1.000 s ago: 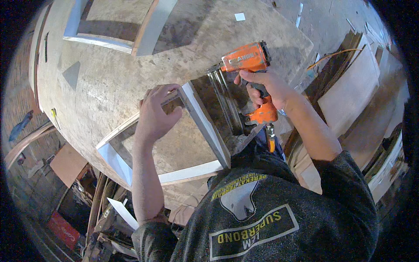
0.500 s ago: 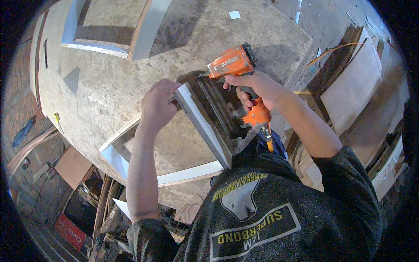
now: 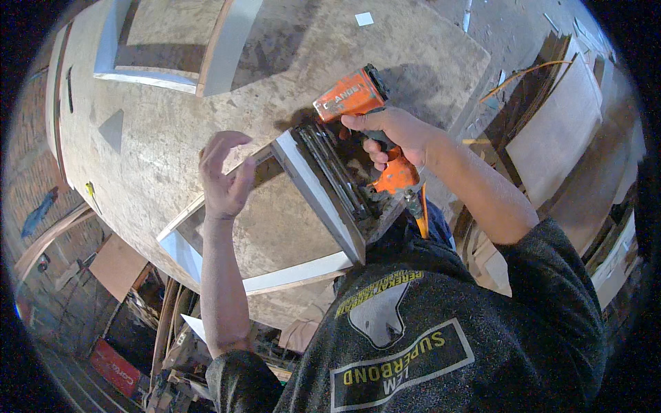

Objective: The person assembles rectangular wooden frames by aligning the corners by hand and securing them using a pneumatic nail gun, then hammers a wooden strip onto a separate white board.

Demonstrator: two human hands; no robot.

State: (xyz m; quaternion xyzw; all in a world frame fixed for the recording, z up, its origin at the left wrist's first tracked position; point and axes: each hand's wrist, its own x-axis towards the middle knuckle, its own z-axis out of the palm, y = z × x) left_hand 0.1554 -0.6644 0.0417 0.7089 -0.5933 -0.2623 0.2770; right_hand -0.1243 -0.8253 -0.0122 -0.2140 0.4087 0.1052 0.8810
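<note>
Fingers [image 3: 376, 155] of the right hand [image 3: 407, 135] wrapped around nail gun [image 3: 350, 95]; those of left hand [image 3: 226, 184] parted, curved.
Frame [image 3: 315, 191] lies on bench [image 3: 165, 138], four o'clock from left hand; contact between them cannot be determined. Gun at frame's two o'clock.

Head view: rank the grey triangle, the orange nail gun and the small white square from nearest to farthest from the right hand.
1. Orange nail gun: gripped in the right hand.
2. Small white square: beyond the gun, near the picture's top edge.
3. Grey triangle: far left, on the table.
</note>
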